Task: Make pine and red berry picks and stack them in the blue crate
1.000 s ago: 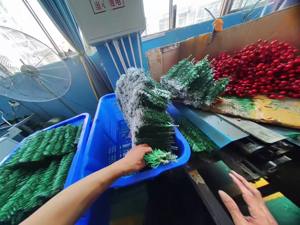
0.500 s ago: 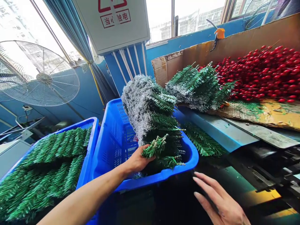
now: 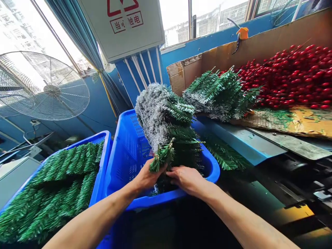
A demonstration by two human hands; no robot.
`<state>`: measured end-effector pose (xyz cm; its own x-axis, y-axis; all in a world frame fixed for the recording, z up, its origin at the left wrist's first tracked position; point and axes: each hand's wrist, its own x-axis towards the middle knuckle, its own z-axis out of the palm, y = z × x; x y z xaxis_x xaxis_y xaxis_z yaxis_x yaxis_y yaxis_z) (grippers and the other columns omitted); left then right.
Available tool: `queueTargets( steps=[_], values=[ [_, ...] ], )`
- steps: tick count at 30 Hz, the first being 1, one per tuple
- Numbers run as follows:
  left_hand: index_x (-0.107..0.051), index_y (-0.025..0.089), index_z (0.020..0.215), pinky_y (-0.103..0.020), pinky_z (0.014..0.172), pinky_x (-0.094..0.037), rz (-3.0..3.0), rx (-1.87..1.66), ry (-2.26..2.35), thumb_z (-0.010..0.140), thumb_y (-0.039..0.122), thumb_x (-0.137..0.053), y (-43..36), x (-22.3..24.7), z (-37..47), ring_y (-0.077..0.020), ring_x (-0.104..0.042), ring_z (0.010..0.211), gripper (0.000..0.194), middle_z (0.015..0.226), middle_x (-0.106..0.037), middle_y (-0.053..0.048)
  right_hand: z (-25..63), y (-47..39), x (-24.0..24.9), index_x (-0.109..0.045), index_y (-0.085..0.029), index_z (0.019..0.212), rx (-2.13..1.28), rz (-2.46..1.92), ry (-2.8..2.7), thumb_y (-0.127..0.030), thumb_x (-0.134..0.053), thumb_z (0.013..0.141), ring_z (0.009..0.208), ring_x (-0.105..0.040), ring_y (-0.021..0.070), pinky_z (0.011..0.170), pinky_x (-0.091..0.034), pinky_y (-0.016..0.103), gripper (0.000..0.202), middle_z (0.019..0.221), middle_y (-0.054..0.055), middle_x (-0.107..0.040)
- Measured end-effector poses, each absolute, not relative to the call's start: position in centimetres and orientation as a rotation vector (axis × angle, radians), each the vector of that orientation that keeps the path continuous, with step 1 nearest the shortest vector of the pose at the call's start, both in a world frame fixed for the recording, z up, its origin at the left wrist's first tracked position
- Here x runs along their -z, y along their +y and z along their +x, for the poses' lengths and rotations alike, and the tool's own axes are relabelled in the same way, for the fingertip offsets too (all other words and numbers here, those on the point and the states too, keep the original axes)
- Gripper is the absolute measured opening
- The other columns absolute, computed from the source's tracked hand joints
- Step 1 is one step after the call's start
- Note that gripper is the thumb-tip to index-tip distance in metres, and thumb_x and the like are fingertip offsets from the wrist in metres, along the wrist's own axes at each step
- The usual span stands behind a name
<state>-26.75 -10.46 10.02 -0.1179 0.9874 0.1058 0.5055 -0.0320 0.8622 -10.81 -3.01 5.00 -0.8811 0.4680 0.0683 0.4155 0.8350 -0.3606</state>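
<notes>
My left hand (image 3: 150, 174) is closed around a small green artificial pine sprig (image 3: 163, 156) with pale tips, held over the near part of a blue plastic basket (image 3: 118, 152). My right hand (image 3: 185, 178) meets it from the right, fingers pinched together at the sprig's lower end; what exactly they grip is hidden. Behind both hands a stack of artificial pine branches (image 3: 178, 133) with frosted white tips (image 3: 153, 114) leans in the basket, its green side facing right.
At left, a second blue basket (image 3: 107, 138) holds green branches (image 3: 62, 186). To the right, red berries (image 3: 293, 79) and frosted branches (image 3: 215, 97) lie in a cardboard box (image 3: 181, 77) beside a metal machine (image 3: 298, 176). A large fan (image 3: 52, 90) stands far left.
My right hand has come from the right, outside the basket, to the sprig's lower end beside my left hand. My left hand has shifted slightly left and turned the sprig more upright.
</notes>
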Motion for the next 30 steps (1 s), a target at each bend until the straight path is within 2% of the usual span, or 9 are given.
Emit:
queueTargets(
  steps=[3,7,9,11,14,16,18,21,30],
  values=[
    [-0.056,0.016,0.058,-0.025,0.053,-0.038,1.538,-1.217,1.719,0.08,0.054,-0.059,-9.9,-12.4,-26.8,-0.0118,-0.044,0.054,0.044,0.055,-0.053,0.0,-11.4,-2.8,-4.7,-0.072,-0.028,0.101,-0.541,-0.82,-2.841,-0.014,-0.055,0.086,0.09,-0.066,0.0251,0.074,-0.052,0.032,0.027,0.094,0.005,-0.071],
    [-0.057,0.018,0.062,-0.023,0.056,-0.043,1.38,-1.666,1.594,0.075,0.053,-0.067,-9.2,-16.5,-26.8,-0.0106,-0.048,0.054,0.039,0.056,-0.054,0.002,-12.0,-3.0,-4.5,-0.074,-0.024,0.095,-0.586,-0.894,-2.78,-0.007,-0.055,0.081,0.085,-0.067,0.0273,0.073,-0.053,0.034,0.029,0.088,0.008,-0.072],
    [-0.061,0.018,0.069,-0.024,0.055,-0.045,1.274,-1.68,1.567,0.07,0.051,-0.073,-9.5,-17.9,-26.5,-0.0111,-0.052,0.055,0.035,0.06,-0.059,0.002,-11.8,-3.1,-4.7,-0.075,-0.022,0.092,-0.618,-0.86,-2.744,-0.01,-0.058,0.082,0.083,-0.068,0.0277,0.073,-0.053,0.035,0.023,0.086,0.009,-0.072],
    [-0.065,0.016,0.075,-0.025,0.052,-0.045,1.187,-1.528,1.607,0.069,0.049,-0.075,-10.1,-18.2,-25.9,-0.0124,-0.054,0.056,0.035,0.066,-0.063,-0.001,-10.9,-3.1,-5.0,-0.073,-0.023,0.101,-0.654,-0.758,-2.694,-0.018,-0.063,0.083,0.091,-0.067,0.0266,0.079,-0.053,0.035,0.02,0.095,0.008,-0.071],
    [-0.069,0.013,0.075,-0.026,0.055,-0.047,1.153,-1.28,1.588,0.072,0.047,-0.073,-11.2,-17.0,-24.2,-0.013,-0.055,0.058,0.035,0.068,-0.065,-0.004,-8.4,-3.4,-5.7,-0.058,-0.022,0.128,-0.695,-0.645,-2.5,-0.028,-0.056,0.092,0.116,-0.055,0.0229,0.099,-0.045,0.035,0.036,0.124,0.007,-0.061],
    [-0.071,0.013,0.081,-0.028,0.065,-0.049,1.164,-1.188,1.46,0.072,0.042,-0.075,-11.3,-15.6,-22.5,-0.0143,-0.058,0.065,0.031,0.074,-0.067,-0.004,-6.5,-4.0,-6.4,-0.047,-0.019,0.137,-0.904,-0.626,-2.174,-0.033,-0.046,0.098,0.123,-0.048,0.0225,0.104,-0.041,0.038,0.042,0.133,0.009,-0.053],
    [-0.071,0.014,0.092,-0.031,0.075,-0.049,1.172,-1.117,1.297,0.067,0.035,-0.08,-11.0,-14.3,-20.5,-0.0171,-0.061,0.075,0.034,0.083,-0.069,-0.005,-4.8,-4.8,-7.2,-0.048,-0.019,0.136,-1.164,-0.596,-1.83,-0.041,-0.043,0.098,0.12,-0.052,0.0245,0.102,-0.044,0.041,0.044,0.131,0.01,-0.055],
    [-0.07,0.016,0.103,-0.035,0.084,-0.048,1.151,-1.007,1.13,0.058,0.027,-0.085,-9.8,-12.7,-17.2,-0.0219,-0.062,0.085,0.049,0.091,-0.071,-0.006,-3.0,-6.2,-7.9,-0.058,-0.022,0.124,-1.348,-0.6,-1.58,-0.047,-0.053,0.093,0.11,-0.058,0.025,0.098,-0.048,0.039,0.039,0.124,0.007,-0.06],
    [-0.068,0.015,0.109,-0.038,0.092,-0.044,0.937,-1.059,0.843,0.056,0.028,-0.086,-8.4,-8.2,-9.2,-0.0264,-0.061,0.097,0.057,0.103,-0.069,-0.01,3.4,-6.5,-7.1,-0.061,-0.017,0.12,-1.324,-0.929,-1.431,-0.051,-0.061,0.087,0.101,-0.062,0.0263,0.094,-0.05,0.038,0.048,0.112,0.009,-0.066]
  ],
)
